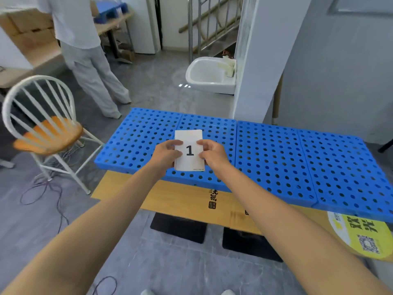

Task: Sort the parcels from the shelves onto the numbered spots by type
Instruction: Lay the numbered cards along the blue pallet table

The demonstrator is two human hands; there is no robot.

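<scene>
A white card printed with a black "1" (188,136) is held over the left part of a blue perforated platform (276,158). My left hand (167,155) pinches the card's left edge, thumb on top. On the opposite edge, my right hand (211,155) pinches it the same way. The card looks like a small stack of sheets, held just above or against the blue surface. No parcels or shelves with parcels are clearly in view.
The blue platform rests on cardboard boxes (182,199). A white chair with an orange seat (49,133) stands to the left, cables on the floor beneath. A person in light clothes (85,50) stands at the back left. A white basin (210,75) sits behind the platform.
</scene>
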